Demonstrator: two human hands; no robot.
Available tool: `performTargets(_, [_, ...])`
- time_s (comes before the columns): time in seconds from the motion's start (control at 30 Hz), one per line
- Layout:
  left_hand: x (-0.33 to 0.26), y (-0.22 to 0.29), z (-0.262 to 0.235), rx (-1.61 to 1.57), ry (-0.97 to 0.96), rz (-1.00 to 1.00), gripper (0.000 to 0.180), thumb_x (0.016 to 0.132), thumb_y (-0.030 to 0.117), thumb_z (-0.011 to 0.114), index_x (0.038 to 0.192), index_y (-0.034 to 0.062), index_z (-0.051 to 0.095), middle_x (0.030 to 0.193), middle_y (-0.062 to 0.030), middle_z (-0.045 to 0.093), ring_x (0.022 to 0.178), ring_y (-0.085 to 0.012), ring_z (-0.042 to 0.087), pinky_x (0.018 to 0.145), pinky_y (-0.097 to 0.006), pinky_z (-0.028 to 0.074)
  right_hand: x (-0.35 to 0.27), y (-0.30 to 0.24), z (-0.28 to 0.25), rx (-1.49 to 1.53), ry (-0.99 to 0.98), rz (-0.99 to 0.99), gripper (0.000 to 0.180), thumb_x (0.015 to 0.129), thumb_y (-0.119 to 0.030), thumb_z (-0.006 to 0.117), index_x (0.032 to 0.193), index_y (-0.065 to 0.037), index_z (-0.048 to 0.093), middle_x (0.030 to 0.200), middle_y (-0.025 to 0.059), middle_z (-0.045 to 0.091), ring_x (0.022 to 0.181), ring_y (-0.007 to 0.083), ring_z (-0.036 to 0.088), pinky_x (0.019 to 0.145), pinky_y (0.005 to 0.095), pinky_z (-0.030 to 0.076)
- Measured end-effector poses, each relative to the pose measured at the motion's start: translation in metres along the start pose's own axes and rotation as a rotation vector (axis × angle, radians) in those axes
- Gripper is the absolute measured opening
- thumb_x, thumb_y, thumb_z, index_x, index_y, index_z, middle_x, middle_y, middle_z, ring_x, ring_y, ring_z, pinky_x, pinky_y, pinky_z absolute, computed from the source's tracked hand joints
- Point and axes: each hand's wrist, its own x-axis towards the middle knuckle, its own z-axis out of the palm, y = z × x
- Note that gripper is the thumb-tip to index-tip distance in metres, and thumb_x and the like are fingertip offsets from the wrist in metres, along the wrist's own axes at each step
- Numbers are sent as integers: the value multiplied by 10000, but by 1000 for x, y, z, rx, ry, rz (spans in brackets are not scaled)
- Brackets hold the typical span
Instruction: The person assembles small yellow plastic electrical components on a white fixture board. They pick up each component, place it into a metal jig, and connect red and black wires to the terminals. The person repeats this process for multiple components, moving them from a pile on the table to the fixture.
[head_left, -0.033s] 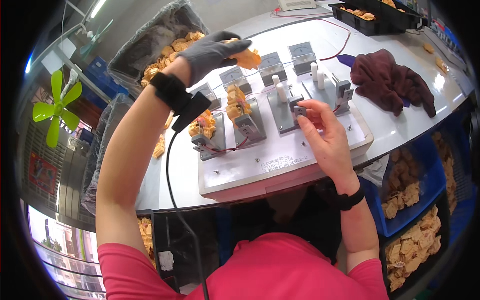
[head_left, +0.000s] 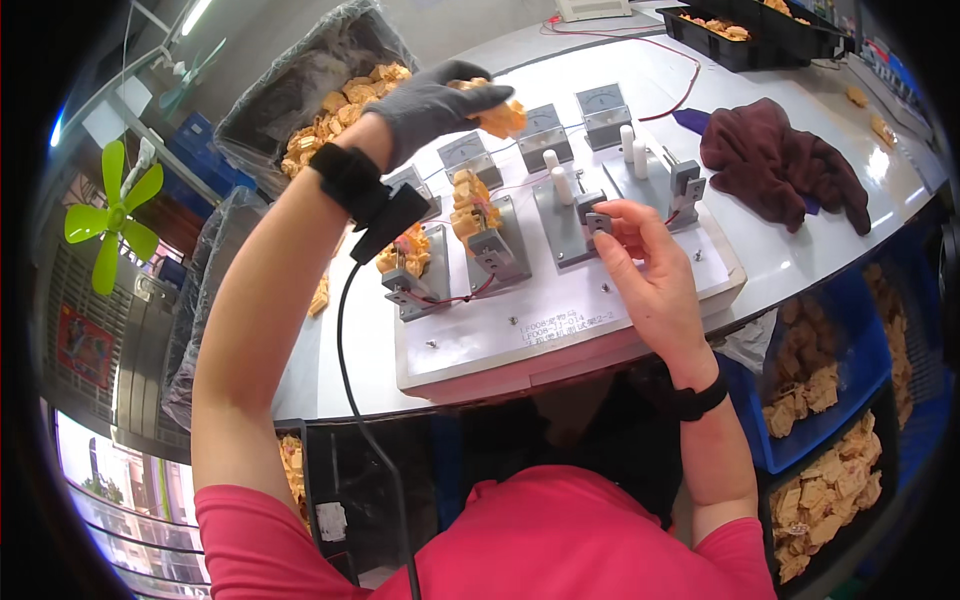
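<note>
Workbench: a white table, with a worker in a pink top reaching over it.
Left hand: in a grey glove, stretched toward the far side, thumb and fingers narrowed around one yellow piece.
Held piece: the yellow piece sits under the gloved fingers and pokes out past their tips on the right; the glove hides the rest.
Right hand: bare, nearer the worker's body, thumb and fingertips pinched on a small grey block; the yellow piece is well apart from it, up and to the left.
Fixture: a pale board bearing four grey stations, with grey meters behind them.
Left stations: two mounted yellow pieces, one on each.
Right stations: upright white posts on both; the pinched block belongs to the inner one.
Bin: a dark, plastic-lined bin heaped with more yellow pieces, just beyond the gloved hand.
Cloth: a crumpled maroon cloth on the table, right of the stations.
</note>
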Motion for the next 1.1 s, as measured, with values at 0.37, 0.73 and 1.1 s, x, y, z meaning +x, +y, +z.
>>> performTargets(0.37, [-40, 24, 57, 679, -111, 444, 480, 842, 192, 799, 1273, 109, 605, 1281, -137, 554, 1147, -274, 600, 985, -360, 509, 1, -4, -3, 13, -10, -14, 270, 960, -90, 656, 1226, -46, 637, 984, 57, 641, 873, 143, 621, 788, 284, 509])
performTargets(0.73, [-42, 33, 76, 1047, -322, 373, 792, 804, 5, 642, 1525, 219, 398, 1533, -248, 340, 1100, -440, 635, 910, -449, 547, -1, -1, -1, 64, -15, 66, 251, 959, -100, 670, 1208, -85, 647, 947, 18, 639, 848, 92, 607, 735, 247, 486])
performTargets(1.1, [-28, 59, 81, 1062, -665, 141, 747, 890, 125, 579, 1582, 211, 310, 1511, -243, 376, 1426, -433, 385, 1127, -519, 401, 7, 5, -7, 102, -75, 21, 100, 1015, -137, 634, 1060, -58, 592, 907, -53, 552, 806, 31, 474, 720, 191, 385])
